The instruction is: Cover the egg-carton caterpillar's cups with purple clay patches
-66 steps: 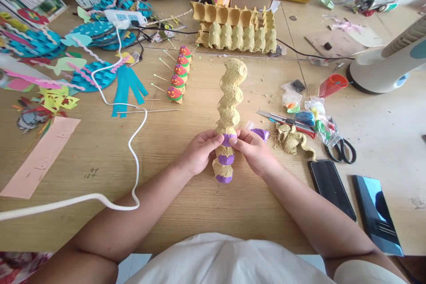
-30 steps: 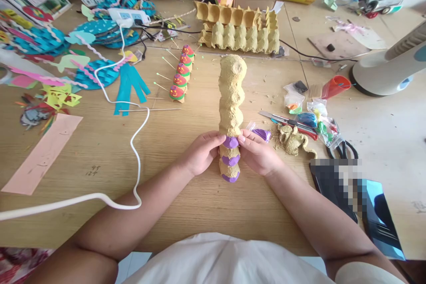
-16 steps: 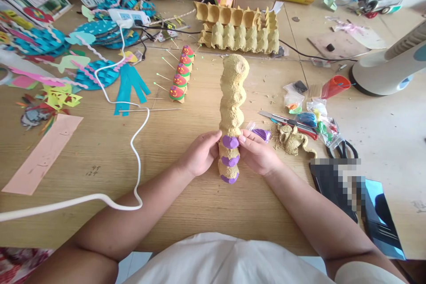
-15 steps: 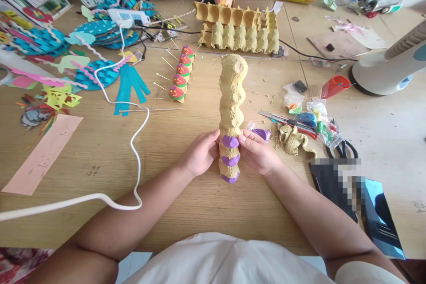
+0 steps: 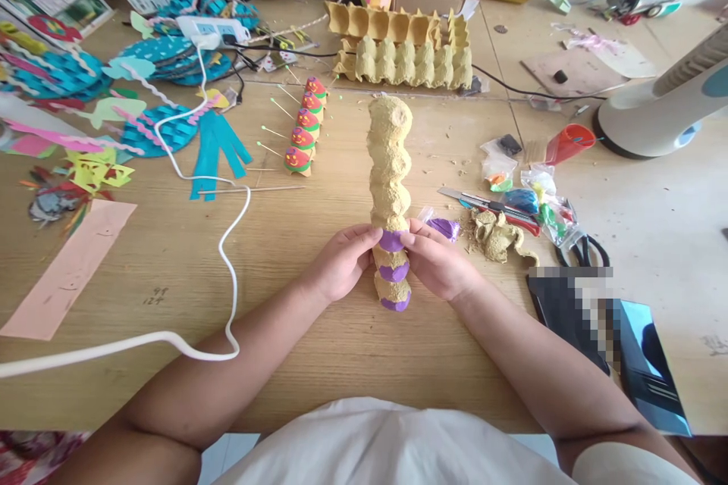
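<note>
Bench [image 5: 296, 386] below; a carton strip [image 5: 390, 159], long axis running away from the person, lies between the hands. Left hand [image 5: 344, 265] and right hand [image 5: 437, 264] grip the strip's flanks, equally near. Purple packet [image 5: 444, 228] just right of the strip; its third purple patch [image 5: 393, 242] from the near end sits between the thumbs.

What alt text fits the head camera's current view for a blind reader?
A person's left hand and right hand hold a bumpy tan strip at a wooden table, purple patches on its three nearest bumps. Egg cartons lie behind; a row of red smiling faces is at left, a craft knife at right.
</note>
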